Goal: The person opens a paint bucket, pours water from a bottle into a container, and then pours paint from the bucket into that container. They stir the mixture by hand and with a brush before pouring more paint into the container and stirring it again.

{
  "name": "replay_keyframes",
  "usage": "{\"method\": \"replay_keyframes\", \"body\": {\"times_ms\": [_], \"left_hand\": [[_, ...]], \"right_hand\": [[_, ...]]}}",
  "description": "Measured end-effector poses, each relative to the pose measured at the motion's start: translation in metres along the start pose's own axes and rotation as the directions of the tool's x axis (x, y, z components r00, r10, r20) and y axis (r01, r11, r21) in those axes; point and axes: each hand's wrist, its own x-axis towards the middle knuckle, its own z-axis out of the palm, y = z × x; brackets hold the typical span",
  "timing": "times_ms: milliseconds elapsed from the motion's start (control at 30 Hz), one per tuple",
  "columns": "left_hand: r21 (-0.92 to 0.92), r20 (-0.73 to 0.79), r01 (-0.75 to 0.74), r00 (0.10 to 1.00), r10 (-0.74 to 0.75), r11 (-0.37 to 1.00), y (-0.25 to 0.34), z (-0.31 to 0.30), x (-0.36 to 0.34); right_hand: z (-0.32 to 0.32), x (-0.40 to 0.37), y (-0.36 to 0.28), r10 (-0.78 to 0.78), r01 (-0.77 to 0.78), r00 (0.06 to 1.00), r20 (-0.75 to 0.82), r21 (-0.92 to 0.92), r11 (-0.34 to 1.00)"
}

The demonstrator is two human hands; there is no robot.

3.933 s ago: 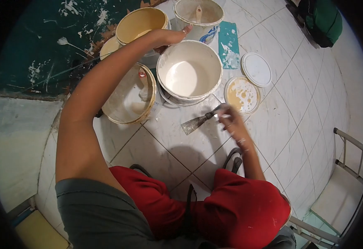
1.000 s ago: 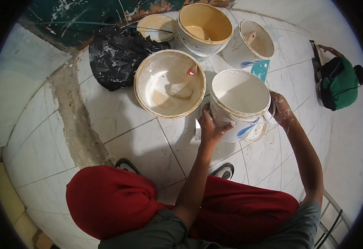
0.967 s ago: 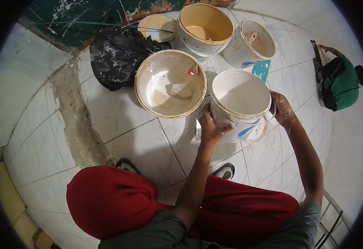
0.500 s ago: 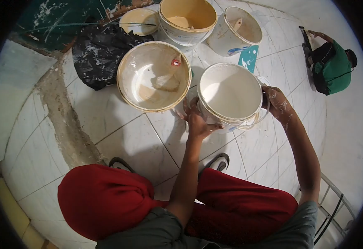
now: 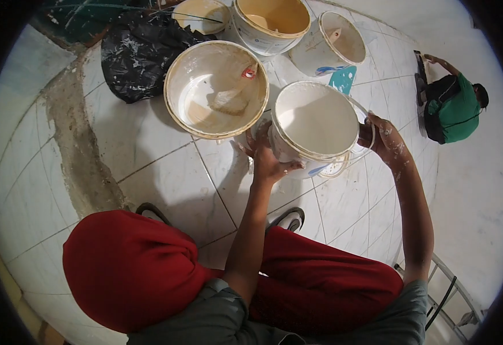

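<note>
Between my two hands is a white bucket [image 5: 317, 123], its mouth tilted up toward me and its inside pale and shaded. My left hand [image 5: 267, 160] presses against its left side, thumb low and fingers spread along the wall. My right hand [image 5: 386, 141] is at the right side, fingers curled at the wall beside the thin bail handle. To the left stands a wide bucket [image 5: 217, 89] smeared with pale residue, with a red-marked tool lying inside. A round lid-like piece [image 5: 336, 168] shows partly behind the held bucket.
Farther off are a yellow-lined bucket [image 5: 271, 23], another bucket [image 5: 343, 40] with a tool in it, and a black plastic bag [image 5: 142, 57]. A person in green [image 5: 458, 109] crouches by the right wall. A metal ladder-like frame [image 5: 444, 287] stands lower right.
My view has shifted slightly, so the buckets sit a little higher in the picture. Both hands stay on the white bucket. The handle now stands more upright over my right fingers.
</note>
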Motion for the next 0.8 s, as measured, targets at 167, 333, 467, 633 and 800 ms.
{"method": "replay_keyframes", "body": {"times_ms": [167,333,467,633,800], "left_hand": [[-0.078,-0.146,-0.005,0.989,-0.006,0.997,-0.024,0.031,-0.019],[-0.434,-0.283,0.284,0.858,-0.429,0.855,0.000,0.048,-0.049],[-0.838,-0.075,0.543,-0.021,-0.997,0.052,0.028,0.084,-0.076],[-0.758,0.636,0.293,0.137,-0.759,-0.582,0.054,0.090,-0.097],[-0.596,0.788,0.277,0.381,-0.483,-0.754,0.060,0.086,-0.096]], "right_hand": [[-0.006,0.014,0.025,0.080,-0.091,0.994,0.072,0.159,0.983],[-0.025,0.048,0.048,-0.047,0.011,0.986,0.161,0.216,0.976],[-0.009,0.036,0.033,-0.185,0.129,0.922,0.341,0.179,0.975],[-0.014,0.043,0.037,-0.194,0.150,0.958,0.210,0.208,0.967],[-0.016,0.034,0.040,-0.096,0.073,0.989,0.109,0.197,0.978]]}}
